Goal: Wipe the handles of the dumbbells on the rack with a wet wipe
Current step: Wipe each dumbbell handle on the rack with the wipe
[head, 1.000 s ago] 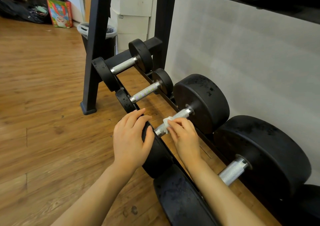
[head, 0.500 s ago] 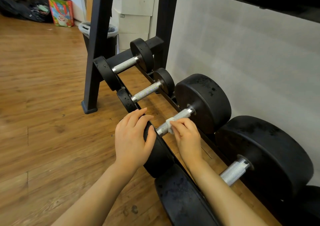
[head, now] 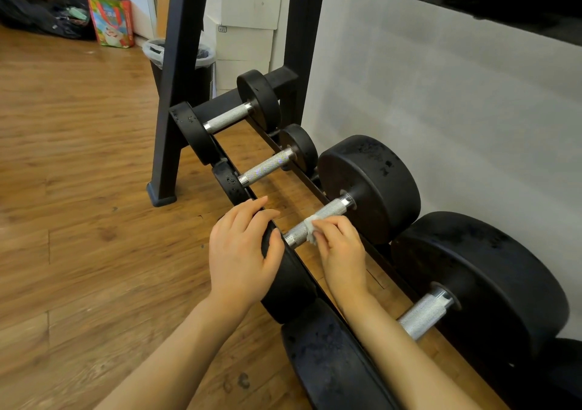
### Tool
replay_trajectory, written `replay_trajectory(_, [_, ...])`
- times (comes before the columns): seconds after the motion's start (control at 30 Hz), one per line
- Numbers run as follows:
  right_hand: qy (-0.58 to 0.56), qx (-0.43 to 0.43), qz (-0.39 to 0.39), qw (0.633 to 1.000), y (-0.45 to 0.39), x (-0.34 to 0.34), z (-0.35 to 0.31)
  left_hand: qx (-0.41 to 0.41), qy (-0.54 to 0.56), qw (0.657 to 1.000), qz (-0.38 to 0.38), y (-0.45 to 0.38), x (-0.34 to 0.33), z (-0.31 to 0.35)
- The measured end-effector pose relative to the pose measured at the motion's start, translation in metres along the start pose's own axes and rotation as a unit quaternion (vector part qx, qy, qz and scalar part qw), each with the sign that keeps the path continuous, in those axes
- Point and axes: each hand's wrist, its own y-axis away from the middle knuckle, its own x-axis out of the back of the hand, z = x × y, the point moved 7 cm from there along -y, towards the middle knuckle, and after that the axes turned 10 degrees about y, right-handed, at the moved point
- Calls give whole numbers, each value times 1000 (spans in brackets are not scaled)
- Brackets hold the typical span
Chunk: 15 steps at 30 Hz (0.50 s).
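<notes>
Several black dumbbells with knurled silver handles lie across the bottom rails of a black rack [head: 176,94]. My right hand [head: 341,252] presses a crumpled white wet wipe [head: 310,228] against the handle [head: 327,213] of the third dumbbell, near its front end. My left hand [head: 242,249] lies over that dumbbell's front weight head [head: 289,277], fingers spread over its top, thumb on its inner face. Two smaller dumbbell handles [head: 267,166] [head: 228,118] sit further back. A larger dumbbell's handle [head: 423,313] shows beside my right forearm.
A lined trash bin [head: 201,55] and stacked white boxes [head: 245,25] stand behind the rack's left upright. A colourful bag [head: 110,22] and dark bags [head: 37,16] sit at the far left on the wooden floor. A grey wall runs behind the rack, an upper shelf overhead.
My right hand with the wipe has slid a little along the handle toward the front end. My left hand stays on the weight head.
</notes>
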Motion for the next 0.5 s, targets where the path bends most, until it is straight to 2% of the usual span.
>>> replay_trajectory(0.17, [-3, 13, -53, 999, 4, -9, -7, 4, -1, 1000, -2, 0, 0, 0])
replay_trajectory(0.33, [-48, -58, -31, 997, 1, -2, 6, 1, -1, 1000, -2, 0, 0, 1])
replay_trajectory(0.5, [-28, 8, -66, 997, 6, -9, -9, 7, -4, 1000, -4, 1, 0, 0])
